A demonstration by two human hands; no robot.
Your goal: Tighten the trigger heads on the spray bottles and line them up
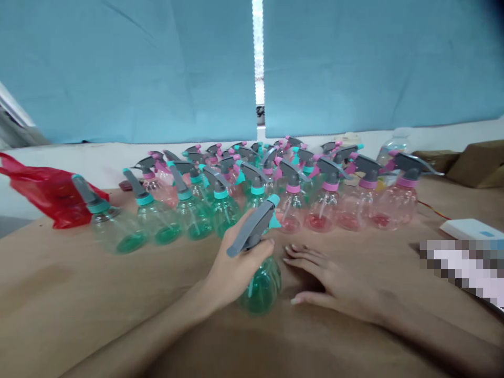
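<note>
My left hand (pixel 232 265) is wrapped round the neck of a green spray bottle (pixel 260 291) with a grey and teal trigger head, upright near the middle of the table. To its right, my right hand (pixel 328 275) rests low over the tabletop, fingers apart, holding nothing. Beyond my hands stand rows of spray bottles: green ones (pixel 197 223) with teal collars on the left and pink ones (pixel 321 212) with pink collars on the right.
On the far left of the brown table (pixel 118 294) lies a red plastic bag (pixel 59 197). A clear jug (pixel 396 142) and a brown box (pixel 478 164) stand at the back right. Nearer on the right are a white device (pixel 470 229) and a pixelated item (pixel 464 270).
</note>
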